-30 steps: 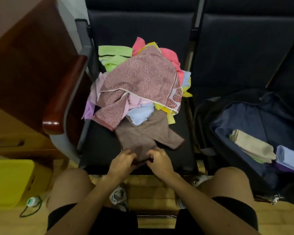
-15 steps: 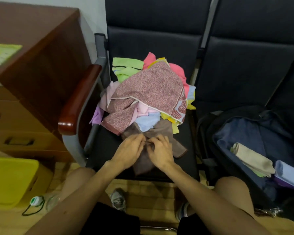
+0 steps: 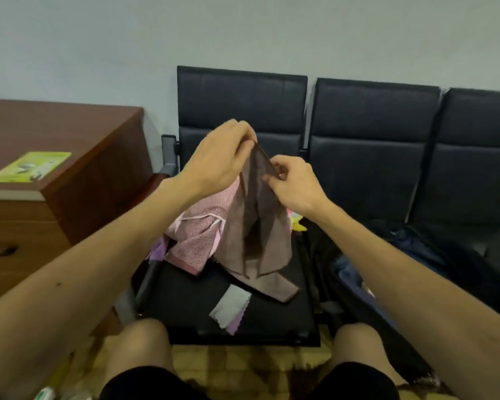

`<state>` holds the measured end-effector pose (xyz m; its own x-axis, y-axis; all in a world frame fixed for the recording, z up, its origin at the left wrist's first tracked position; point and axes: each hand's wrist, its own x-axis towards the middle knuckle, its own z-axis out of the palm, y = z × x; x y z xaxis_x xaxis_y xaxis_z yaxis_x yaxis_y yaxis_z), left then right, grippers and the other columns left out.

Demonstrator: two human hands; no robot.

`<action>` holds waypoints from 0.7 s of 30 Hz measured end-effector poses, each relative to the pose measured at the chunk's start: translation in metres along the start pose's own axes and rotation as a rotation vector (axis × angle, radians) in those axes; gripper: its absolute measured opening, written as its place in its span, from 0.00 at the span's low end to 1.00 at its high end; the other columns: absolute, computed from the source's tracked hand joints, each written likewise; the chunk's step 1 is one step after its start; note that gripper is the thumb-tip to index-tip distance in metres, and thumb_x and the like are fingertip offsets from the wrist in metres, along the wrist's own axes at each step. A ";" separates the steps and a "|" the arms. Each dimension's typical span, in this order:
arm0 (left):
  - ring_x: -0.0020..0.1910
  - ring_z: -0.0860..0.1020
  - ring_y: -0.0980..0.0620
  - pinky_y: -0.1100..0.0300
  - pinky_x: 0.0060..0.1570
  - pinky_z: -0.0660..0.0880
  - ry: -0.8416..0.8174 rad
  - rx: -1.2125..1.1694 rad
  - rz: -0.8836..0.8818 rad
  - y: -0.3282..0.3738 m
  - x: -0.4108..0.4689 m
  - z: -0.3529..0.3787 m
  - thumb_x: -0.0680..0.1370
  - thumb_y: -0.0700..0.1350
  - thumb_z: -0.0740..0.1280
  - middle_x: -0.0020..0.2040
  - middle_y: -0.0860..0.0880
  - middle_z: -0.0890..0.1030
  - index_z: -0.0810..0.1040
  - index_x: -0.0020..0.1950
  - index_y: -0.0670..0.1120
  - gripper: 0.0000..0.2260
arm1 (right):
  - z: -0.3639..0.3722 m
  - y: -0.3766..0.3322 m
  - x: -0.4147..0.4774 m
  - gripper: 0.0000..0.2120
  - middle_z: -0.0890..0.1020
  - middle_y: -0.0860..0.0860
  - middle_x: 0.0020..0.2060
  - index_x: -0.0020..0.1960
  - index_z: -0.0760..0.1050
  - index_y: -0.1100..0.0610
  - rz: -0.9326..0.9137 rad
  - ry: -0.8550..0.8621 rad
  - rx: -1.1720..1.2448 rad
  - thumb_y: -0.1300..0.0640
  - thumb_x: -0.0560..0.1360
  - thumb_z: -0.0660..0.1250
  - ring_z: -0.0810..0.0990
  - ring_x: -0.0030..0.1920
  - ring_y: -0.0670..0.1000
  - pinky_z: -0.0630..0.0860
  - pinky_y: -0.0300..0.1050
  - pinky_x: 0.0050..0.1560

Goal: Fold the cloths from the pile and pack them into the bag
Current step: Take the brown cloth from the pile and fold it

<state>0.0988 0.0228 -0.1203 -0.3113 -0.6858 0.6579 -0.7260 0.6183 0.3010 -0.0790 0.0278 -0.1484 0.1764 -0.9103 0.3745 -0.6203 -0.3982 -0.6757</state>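
A brown cloth (image 3: pixel 260 235) hangs in the air over the chair seat, its lower corner trailing onto the seat. My left hand (image 3: pixel 220 160) pinches its top corner high up. My right hand (image 3: pixel 295 180) pinches the upper edge just to the right and a little lower. Behind the brown cloth lies the pile of cloths (image 3: pixel 197 235), with a pink patterned towel on top. A small grey and lilac cloth (image 3: pixel 231 310) lies flat on the front of the seat. The dark bag (image 3: pixel 393 255) sits open on the seat to the right, its inside mostly hidden by my right arm.
The row of black chairs (image 3: pixel 370 134) stands against a pale wall. A brown wooden desk (image 3: pixel 70 151) with a green booklet (image 3: pixel 29 167) is on the left. My knees are in front of the seat (image 3: pixel 214 321).
Both hands lifted the brown cloth from the seat up into the air. The view tilted up. A small grey and lilac cloth now shows on the seat.
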 end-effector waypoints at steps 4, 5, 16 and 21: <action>0.43 0.71 0.54 0.60 0.44 0.65 0.091 -0.076 -0.027 0.030 0.013 -0.030 0.84 0.43 0.58 0.44 0.52 0.74 0.73 0.55 0.43 0.07 | -0.043 -0.026 -0.005 0.05 0.84 0.46 0.45 0.52 0.81 0.51 -0.069 0.006 -0.046 0.56 0.76 0.71 0.82 0.46 0.47 0.79 0.47 0.48; 0.42 0.71 0.54 0.60 0.42 0.66 0.113 -0.101 -0.049 0.035 0.013 -0.035 0.84 0.44 0.57 0.42 0.53 0.73 0.73 0.56 0.44 0.07 | -0.052 -0.029 -0.010 0.06 0.84 0.46 0.46 0.53 0.80 0.51 -0.085 0.000 -0.081 0.55 0.76 0.71 0.82 0.46 0.47 0.78 0.47 0.48; 0.53 0.78 0.59 0.70 0.52 0.68 -0.193 0.017 -0.036 0.015 -0.038 -0.055 0.80 0.43 0.67 0.54 0.56 0.82 0.82 0.61 0.48 0.11 | -0.108 0.022 -0.056 0.09 0.83 0.51 0.52 0.57 0.79 0.50 0.087 -0.106 -0.592 0.49 0.79 0.67 0.80 0.54 0.57 0.76 0.53 0.54; 0.47 0.80 0.59 0.65 0.52 0.74 -0.253 -0.179 -0.324 0.003 -0.074 -0.039 0.79 0.42 0.69 0.46 0.57 0.83 0.84 0.52 0.49 0.06 | -0.108 0.041 -0.079 0.08 0.83 0.49 0.44 0.50 0.82 0.54 0.178 -0.154 -0.386 0.51 0.79 0.67 0.81 0.46 0.48 0.78 0.48 0.49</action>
<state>0.1438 0.0902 -0.1409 -0.2418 -0.9134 0.3275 -0.6997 0.3980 0.5933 -0.2012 0.0952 -0.1370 0.1352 -0.9786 0.1552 -0.8857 -0.1896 -0.4238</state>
